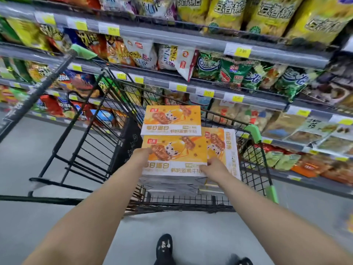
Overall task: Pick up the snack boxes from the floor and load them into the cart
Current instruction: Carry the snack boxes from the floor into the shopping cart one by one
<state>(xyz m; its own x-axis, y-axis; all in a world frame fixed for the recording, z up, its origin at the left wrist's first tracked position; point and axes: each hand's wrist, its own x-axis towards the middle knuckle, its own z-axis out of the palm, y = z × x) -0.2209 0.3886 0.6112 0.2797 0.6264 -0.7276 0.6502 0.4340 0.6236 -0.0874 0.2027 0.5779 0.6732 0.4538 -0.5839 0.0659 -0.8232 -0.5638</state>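
Three flat orange and white cardboard snack boxes sit in the black wire shopping cart (252,155) with green plastic corners. Both hands hold the nearest orange snack box (174,155) over the basket. The left hand (140,156) grips its left edge, and the right hand (214,168) grips its lower right corner, with the fingers closed on the cardboard. This box lies almost flat, with the printed face up.

Just beyond the hands, a second orange snack box (171,120) of the same print lies flat, and its near edge touches or overlaps the far edge of the held box; I cannot tell which. Just beside the right hand, on its outer side, a third orange snack box (222,148) leans, turned sideways, partly under the held one.

Beyond the cart, grey metal store shelves (210,45) carry many colourful snack bags. Below the arms, the grey floor (191,226) shows a black shoe (164,247).
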